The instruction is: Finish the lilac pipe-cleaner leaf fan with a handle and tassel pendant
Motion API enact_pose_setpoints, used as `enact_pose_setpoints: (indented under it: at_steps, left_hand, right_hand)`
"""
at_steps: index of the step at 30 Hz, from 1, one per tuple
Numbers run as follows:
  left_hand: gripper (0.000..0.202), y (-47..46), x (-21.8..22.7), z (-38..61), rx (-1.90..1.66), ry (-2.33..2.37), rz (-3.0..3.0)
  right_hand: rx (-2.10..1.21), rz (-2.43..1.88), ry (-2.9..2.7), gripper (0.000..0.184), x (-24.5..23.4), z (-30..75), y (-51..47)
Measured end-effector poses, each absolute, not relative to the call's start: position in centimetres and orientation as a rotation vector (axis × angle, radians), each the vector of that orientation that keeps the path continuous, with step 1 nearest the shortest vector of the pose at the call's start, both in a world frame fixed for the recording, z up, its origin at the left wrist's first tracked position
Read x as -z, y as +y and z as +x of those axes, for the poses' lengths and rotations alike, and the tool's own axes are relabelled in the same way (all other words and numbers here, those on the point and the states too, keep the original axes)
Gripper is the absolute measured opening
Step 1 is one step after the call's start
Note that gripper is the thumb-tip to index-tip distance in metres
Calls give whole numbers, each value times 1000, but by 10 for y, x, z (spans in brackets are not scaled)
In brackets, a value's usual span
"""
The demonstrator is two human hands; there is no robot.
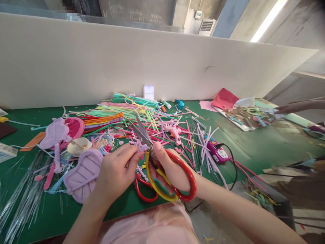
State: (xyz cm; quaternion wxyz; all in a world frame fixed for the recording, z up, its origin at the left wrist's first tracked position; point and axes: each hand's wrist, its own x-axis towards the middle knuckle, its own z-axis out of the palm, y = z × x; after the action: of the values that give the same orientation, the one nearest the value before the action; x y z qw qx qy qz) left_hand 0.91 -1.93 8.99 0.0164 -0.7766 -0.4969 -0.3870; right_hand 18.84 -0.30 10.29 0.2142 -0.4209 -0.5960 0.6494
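My right hand [175, 166] grips a pair of scissors [193, 188] by their large red and yellow handles. The blades are parted and point up and away from me. My left hand [116, 169] is closed in a pinch on a small lilac pipe cleaner piece [144, 148], right beside the pivot of the scissors. Whether the blades touch the piece, I cannot tell. Below my hands, a second pair of red-handled scissors [146, 200] rests on the table, partly hidden. Lilac leaf-shaped molds [82, 174] lie left of my left hand.
Bundles of coloured pipe cleaners [104, 118] spread over the green table [241, 149]. A pink glue gun [174, 132] lies behind my right hand, and a purple power strip [218, 152] with a black cord sits to the right. Another person's arm [299, 105] reaches in at far right.
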Motion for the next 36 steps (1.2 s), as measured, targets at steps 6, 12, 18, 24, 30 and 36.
enact_pose_setpoints:
  at_steps: [6,12,18,24,30,36]
  left_hand:
    - [24,-24,-97,5,1247,-1598,-2324]
    - [23,-27,-100,2,1239,-1578,-2354]
    - [24,-25,-97,2,1231,-1570,-2334]
    - [20,-25,-97,3,1207,-1510,-2338]
    - [16,-23,-95,4,1216,-1496,-2354]
    - [17,-26,-95,4,1225,-1536,-2379]
  right_hand:
    - [-1090,-1151,-2056,72,-100,199,11]
    - [-637,-990,-2288,85,-97,213,10]
    - [-380,-1102,-2333,84,-95,211,8]
    - [-337,-1063,-2343,85,-92,205,6]
    - [-404,-1055,-2330,81,-90,205,5]
    - [-498,-1094,-2347,82,-89,204,5]
